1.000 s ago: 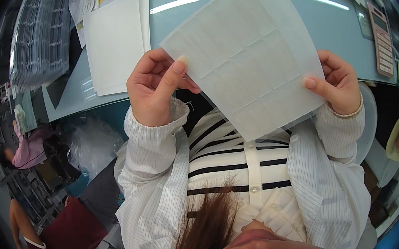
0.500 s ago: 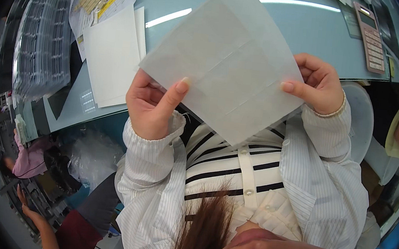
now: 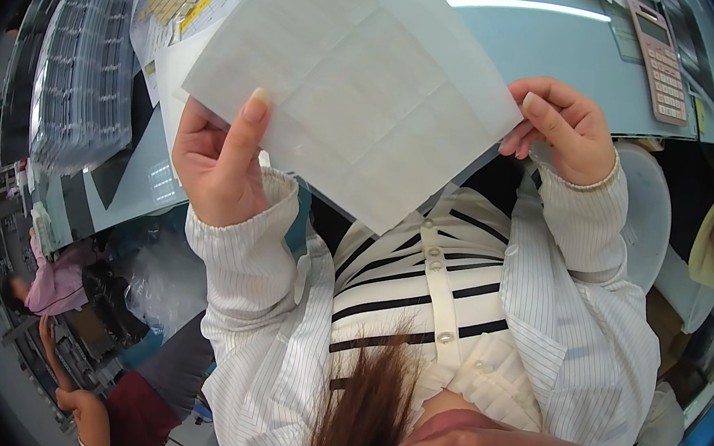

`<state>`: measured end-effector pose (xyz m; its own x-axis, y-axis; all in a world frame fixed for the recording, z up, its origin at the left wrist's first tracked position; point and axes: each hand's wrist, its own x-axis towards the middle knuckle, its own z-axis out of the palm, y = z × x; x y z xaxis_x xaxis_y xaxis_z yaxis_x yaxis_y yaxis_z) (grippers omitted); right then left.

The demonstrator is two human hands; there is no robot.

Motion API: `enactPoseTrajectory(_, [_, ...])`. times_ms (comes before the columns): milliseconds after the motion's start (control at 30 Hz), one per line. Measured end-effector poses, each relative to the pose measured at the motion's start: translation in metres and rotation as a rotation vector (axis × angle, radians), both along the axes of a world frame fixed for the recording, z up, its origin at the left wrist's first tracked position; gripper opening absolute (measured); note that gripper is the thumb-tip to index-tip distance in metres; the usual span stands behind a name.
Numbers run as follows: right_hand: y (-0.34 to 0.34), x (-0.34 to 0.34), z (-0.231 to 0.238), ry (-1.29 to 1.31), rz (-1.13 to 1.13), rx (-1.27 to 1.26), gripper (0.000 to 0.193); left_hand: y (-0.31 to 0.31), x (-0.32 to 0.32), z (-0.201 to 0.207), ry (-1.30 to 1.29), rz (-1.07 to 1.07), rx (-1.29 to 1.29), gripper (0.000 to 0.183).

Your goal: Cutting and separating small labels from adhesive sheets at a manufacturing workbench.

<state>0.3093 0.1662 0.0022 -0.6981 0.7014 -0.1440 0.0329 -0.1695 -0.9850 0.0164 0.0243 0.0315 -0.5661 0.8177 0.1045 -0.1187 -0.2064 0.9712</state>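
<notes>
Translucent sheet (image 3: 346, 74) partly hides white papers (image 3: 172, 66); pink calculator (image 3: 659, 63) apart.

A pale chair (image 3: 646, 220) stands by a glossy blue-grey table (image 3: 565, 60) streaked with reflected light (image 3: 532, 8)

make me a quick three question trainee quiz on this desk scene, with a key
1. True or false: the person's bare left hand has its thumb over the front of the whitish, four-cornered translucent sheet.

2. Which item lies toward the upper right of the glossy pale-blue desk?
A) red round mug
B) pink rectangular calculator
C) green wooden ruler

3. Fill in: the thick stack of clear, plastic-looking sheets is nearer to the person's ____ hand.

Key: 1. True. 2. B. 3. Left.
</notes>
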Motion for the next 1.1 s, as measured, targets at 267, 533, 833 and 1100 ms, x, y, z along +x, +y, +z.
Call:
enactPoseTrajectory(267, [0.009,0.005,-0.007,0.013,0.002,0.047,0.031,0.007,-0.001,0.005,0.051,0.040,0.014,0.037])
enactPoseTrajectory(533, [0.012,0.006,-0.009,-0.019,-0.085,0.084,0.031,0.010,0.006,0.023,0.357,0.261,0.273,0.026])
enactPoseTrajectory(833, [0.020,-0.010,0.000,-0.070,-0.172,0.022,0.034,0.031,0.054,-0.032,1.640,-0.111,0.455,0.029])
enactPoseTrajectory(1100, [0.045,-0.022,-0.009,-0.347,-0.136,0.381,0.035,0.028,0.088,-0.044,1.572,-0.258,0.172,0.033])
